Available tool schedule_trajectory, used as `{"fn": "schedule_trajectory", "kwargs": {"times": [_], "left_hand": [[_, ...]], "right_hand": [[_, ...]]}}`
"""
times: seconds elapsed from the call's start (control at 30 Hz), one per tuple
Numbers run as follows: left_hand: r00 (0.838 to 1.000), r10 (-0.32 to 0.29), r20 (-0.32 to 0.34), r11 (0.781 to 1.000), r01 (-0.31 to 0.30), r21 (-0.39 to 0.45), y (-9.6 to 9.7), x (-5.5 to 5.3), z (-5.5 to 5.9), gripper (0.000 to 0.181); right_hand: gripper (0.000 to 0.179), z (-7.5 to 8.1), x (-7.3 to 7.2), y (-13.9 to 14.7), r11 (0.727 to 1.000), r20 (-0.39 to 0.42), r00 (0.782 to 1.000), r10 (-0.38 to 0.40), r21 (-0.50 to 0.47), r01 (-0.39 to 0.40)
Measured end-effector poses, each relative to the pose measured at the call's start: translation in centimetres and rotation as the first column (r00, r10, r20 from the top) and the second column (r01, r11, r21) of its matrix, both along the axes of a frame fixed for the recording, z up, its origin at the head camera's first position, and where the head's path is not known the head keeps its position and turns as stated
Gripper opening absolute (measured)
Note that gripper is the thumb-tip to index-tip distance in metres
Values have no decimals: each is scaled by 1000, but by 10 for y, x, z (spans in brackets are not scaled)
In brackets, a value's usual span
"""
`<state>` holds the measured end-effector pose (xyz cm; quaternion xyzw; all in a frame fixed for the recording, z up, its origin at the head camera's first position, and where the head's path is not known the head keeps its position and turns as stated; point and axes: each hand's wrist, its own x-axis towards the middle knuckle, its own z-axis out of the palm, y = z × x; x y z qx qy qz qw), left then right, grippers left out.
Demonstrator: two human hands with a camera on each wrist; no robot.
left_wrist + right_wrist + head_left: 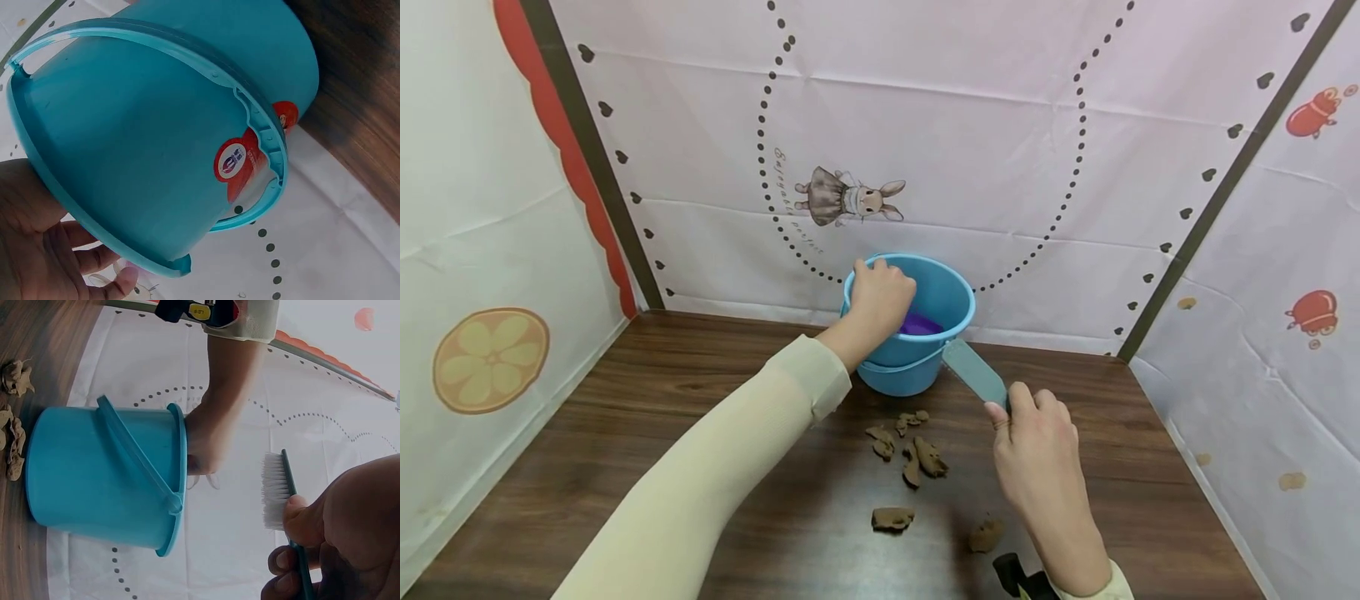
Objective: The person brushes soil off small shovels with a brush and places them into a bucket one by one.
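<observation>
A light-blue bucket (pixel 904 379) with its handle down stands at the back of the table. My left hand (pixel 880 296) reaches over its near left rim with curled fingers, holding a purple plastic thing (pixel 919 325) that shows inside the bucket. The grip itself is mostly hidden by hand and rim. Right of the bucket, my right hand (pixel 1037 442) grips a blue-green brush (pixel 976 372), thumb pressed along its back. White bristles (pixel 273 494) show in the right wrist view, apart from the bucket. Irregular brown pieces (pixel 930 457) lie on the table in front of the bucket.
One brown piece (pixel 892 520) lies nearer, and another (pixel 985 533) sits beside my right forearm. The dark wooden tabletop (pixel 760 533) is bounded by a printed cloth wall (pixel 1000 167) behind the bucket and by cloth walls at both sides. A black wrist camera (pixel 1022 577) sits on my right wrist.
</observation>
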<state>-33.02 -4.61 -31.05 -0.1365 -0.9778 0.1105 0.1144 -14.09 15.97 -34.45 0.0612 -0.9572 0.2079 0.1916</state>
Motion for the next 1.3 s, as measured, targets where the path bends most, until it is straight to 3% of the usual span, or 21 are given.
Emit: {"fn": "schedule_trajectory", "kwargs": {"times": [0.17,0.47,0.57,0.7,0.8,0.93,1.13,1.3], "left_hand": [[1000,-9,-29,1000,10,15,-1,-1,0,22],[1000,0,-10,1000,0,16,-2,2,5,22],[1000,0,-8,999,0,33,-5,5,10,18],[1000,-6,-22,994,8,106,-11,17,16,25],[998,-13,-61,983,24,180,-20,34,17,29],[991,-35,-127,961,68,267,-39,71,11,36],[974,-73,-212,896,158,415,-69,136,-11,39],[975,-27,-222,852,138,505,-84,177,-23,38]], "right_hand": [[29,0,-1,0,1000,0,1000,2,2,-2],[29,-1,-2,-1,1000,-2,1000,5,3,-5],[29,-1,-2,-2,1000,-12,1000,10,5,-10],[30,-1,-1,-2,1000,-12,1000,14,9,-14],[30,-1,-1,-3,1000,-12,1000,15,12,-15],[30,0,-1,-4,1000,-11,1000,24,9,-24],[29,-1,1,-4,999,-2,999,40,12,-40],[31,-2,1,-5,999,-32,998,50,13,-50]]}}
